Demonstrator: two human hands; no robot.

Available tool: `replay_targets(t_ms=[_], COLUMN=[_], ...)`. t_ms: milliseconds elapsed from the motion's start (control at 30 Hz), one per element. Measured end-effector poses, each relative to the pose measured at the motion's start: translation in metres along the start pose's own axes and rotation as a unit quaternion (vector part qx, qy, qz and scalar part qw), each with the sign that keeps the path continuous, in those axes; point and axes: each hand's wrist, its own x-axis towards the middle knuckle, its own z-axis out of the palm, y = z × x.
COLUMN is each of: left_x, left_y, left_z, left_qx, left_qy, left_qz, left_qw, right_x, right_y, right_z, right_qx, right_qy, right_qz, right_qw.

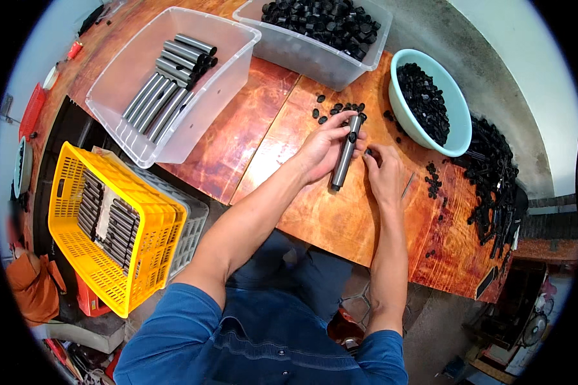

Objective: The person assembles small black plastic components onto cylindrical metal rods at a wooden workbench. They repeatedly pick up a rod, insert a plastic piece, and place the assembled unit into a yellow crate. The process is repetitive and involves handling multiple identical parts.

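Observation:
A grey metal tube (343, 165) with a dark opening in its side is gripped in my left hand (323, 149), tilted with its upper end away from me. Black plastic shows at that upper end, close to several loose black caps (339, 108) on the table. My right hand (386, 178) is just right of the tube, thumb and fingers pinched together. Something small and dark shows at its fingertips, too small to name.
Beyond the tube stand a clear bin of tubes (205, 125), a clear bin of black caps (350, 76) and a light blue basin (458, 136) of small black parts. Black parts (491, 173) are heaped at right. A yellow crate (151, 256) holds more tubes at lower left.

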Motion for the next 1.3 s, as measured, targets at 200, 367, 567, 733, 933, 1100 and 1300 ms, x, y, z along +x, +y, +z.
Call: replay_targets(t_ms=[200, 367, 567, 733, 933, 1100, 1300], left_x=[0.002, -0.004, 0.0, -0.002, -0.004, -0.003, -0.008], left_y=[-0.002, 0.001, -0.006, -0.007, -0.008, -0.009, -0.008], left_z=[-0.006, 0.011, 0.011, 0.013, 0.016, 0.014, 0.019], left_qx=[0.022, 0.052, 0.076, 0.088, 0.083, 0.07, 0.16], left_qy=[0.006, 0.015, 0.009, 0.014, 0.008, 0.001, 0.006], left_qz=[-0.005, -0.016, 0.007, 0.002, 0.003, -0.003, 0.02], left_qw=[1.0, 0.998, 0.997, 0.996, 0.997, 0.998, 0.987], right_x=[0.001, -0.006, -0.01, -0.01, -0.012, -0.012, -0.01], right_y=[0.01, -0.024, -0.026, -0.026, -0.031, -0.031, -0.026], right_z=[0.0, -0.019, -0.005, -0.001, -0.003, -0.001, 0.002], right_qx=[0.033, 0.153, 0.11, 0.093, 0.143, 0.142, 0.11], right_qy=[0.012, 0.084, 0.112, 0.132, 0.126, 0.134, 0.14], right_qz=[0.03, -0.019, -0.108, -0.124, -0.069, -0.06, -0.102], right_qw=[0.999, 0.984, 0.982, 0.979, 0.979, 0.979, 0.979])
